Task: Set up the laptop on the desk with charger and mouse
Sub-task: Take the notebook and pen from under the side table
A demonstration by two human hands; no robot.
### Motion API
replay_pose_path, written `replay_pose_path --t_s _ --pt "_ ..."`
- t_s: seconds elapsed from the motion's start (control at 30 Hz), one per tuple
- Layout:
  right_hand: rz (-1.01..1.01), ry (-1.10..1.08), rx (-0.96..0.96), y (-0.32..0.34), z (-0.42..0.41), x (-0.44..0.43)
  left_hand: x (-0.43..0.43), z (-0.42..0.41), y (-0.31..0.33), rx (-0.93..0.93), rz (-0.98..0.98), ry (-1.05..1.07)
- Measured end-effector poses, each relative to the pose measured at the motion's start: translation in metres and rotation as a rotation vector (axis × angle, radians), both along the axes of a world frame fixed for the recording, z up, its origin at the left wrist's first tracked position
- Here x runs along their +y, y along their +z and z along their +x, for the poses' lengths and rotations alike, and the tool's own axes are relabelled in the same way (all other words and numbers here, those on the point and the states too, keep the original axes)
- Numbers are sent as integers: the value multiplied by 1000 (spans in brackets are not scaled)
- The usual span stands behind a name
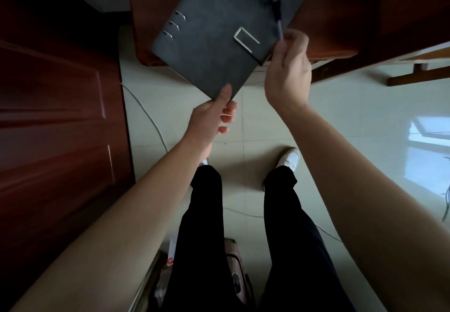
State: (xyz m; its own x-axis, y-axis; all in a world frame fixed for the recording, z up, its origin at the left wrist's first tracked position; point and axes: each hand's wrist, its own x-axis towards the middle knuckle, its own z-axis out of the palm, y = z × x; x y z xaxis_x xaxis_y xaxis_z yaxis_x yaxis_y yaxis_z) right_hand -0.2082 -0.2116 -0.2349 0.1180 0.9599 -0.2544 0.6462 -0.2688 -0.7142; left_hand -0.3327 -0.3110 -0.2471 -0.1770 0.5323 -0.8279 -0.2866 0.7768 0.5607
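Clearly the step in hand is clearing a dark ring-bound notebook [219,29] off the wooden desk [341,14], by my reading, so that the laptop has room. The left hand [211,117] pinches the notebook's near corner, thumb on the cover and fingers curled beneath. The right hand [288,68] is closed at the notebook's right edge, its fingertips on the lower end of a dark pen [276,5] that lies along the cover; whether it also grips the cover I cannot tell.

To do this well, the notebook should stay level, or the pen be lifted off first, since a loose pen on a tilted cover would likely roll away. A one-corner pinch lets the notebook sag, so the right hand ought to take some of the weight.

No laptop, charger or mouse shows in this view. A bag [233,275] on the floor behind the person's legs may hold them, but that is a guess.

Round about, a dark wooden door [60,117] stands close on the left, so there is little room on that side. A thin cable [148,114] trails across the pale tiled floor [353,129] near the feet and could snag a shoe when stepping back.
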Motion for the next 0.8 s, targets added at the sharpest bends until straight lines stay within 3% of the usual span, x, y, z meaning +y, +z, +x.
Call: replay_pose_path --t_s 0.1,0.2,0.27,0.4,0.57,0.7,0.8 --pt "-203 -205 129 0 -2 3 9 -10 4 -36 55 180" --pt "-337 -227 234 -1 -1 6 30 -38 11 -94 118 546" --pt "-373 -218 261 -3 -1 8 39 -51 17 -102 133 613" --pt "-436 -177 250 4 -4 6 27 -54 26 -64 141 485" --pt "-457 -298 229 25 6 3 -7 -45 53 -179 173 280" --pt "-330 -226 206 61 18 -18 -11 -38 101 -201 233 170" --pt "-189 -290 341 111 22 -17 15 -42 155 -230 342 100"
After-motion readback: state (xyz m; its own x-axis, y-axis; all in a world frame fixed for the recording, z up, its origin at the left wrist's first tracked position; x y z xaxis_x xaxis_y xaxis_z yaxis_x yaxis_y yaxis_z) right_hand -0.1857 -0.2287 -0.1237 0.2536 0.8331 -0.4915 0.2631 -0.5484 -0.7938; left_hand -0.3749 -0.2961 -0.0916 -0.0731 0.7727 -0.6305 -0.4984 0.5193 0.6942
